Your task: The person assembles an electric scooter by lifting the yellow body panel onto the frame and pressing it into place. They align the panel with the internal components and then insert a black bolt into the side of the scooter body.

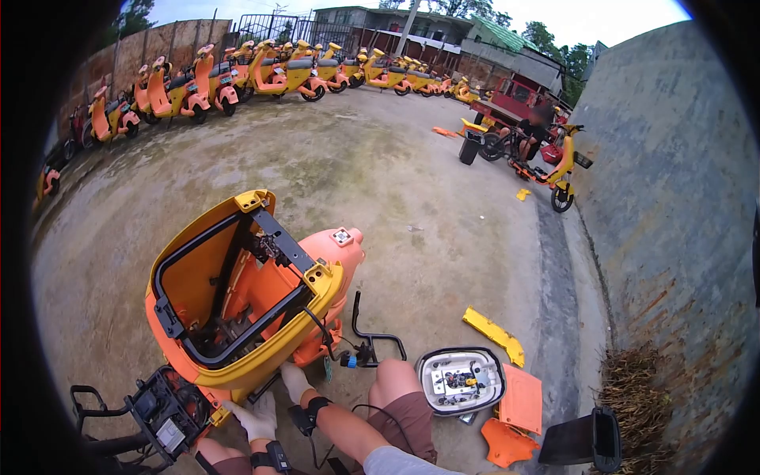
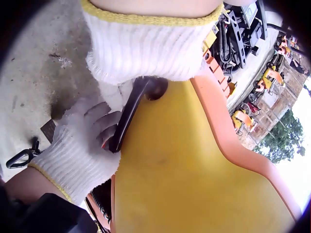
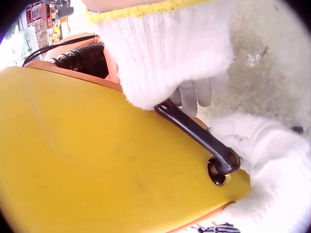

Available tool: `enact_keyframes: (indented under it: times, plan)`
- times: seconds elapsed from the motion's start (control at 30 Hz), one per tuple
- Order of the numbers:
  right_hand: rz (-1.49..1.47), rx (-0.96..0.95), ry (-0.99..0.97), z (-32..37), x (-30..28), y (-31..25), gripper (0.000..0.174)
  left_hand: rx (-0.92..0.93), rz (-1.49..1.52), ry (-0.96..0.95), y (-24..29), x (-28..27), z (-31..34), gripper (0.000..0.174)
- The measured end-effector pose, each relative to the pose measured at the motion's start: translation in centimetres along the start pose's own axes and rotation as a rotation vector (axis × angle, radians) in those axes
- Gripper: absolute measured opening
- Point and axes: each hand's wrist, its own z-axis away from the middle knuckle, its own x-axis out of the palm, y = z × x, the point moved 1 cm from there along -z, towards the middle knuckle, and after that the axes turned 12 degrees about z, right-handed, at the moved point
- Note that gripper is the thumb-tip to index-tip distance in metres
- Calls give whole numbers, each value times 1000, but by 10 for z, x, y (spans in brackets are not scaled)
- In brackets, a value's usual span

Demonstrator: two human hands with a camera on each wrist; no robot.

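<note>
A partly stripped yellow and orange scooter body (image 1: 182, 348) leans in front of me, its seat opening framed in black. Both my hands wear white knit gloves with yellow cuffs. My left hand (image 1: 257, 418) grips the narrow end of the yellow side panel (image 2: 180, 160), beside the crank's pivot; its fingertips are hidden in the left wrist view. A black crank arm (image 3: 197, 133) sticks out through a round hole in that panel. My right hand (image 3: 170, 58) holds the crank's free end, with the fingers curled behind it.
A black-rimmed storage tub (image 1: 459, 380) with small parts lies on the concrete to the right, beside orange panels (image 1: 521, 398) and a yellow strip (image 1: 495, 334). Rows of scooters (image 1: 297, 71) stand along the back. A person (image 1: 532, 134) sits by another scooter near the right wall (image 1: 673, 158).
</note>
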Motion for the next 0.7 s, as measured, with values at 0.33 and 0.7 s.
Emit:
enact_keyframes:
  times: [0.33,0.7]
  plan:
    - [-30,-88,-121,38,1,-24,37,-11,184,49,3,-1,-3,60]
    - [-1198,457,81,26,-38,-89,41,-396,102,255,19,54,34,9]
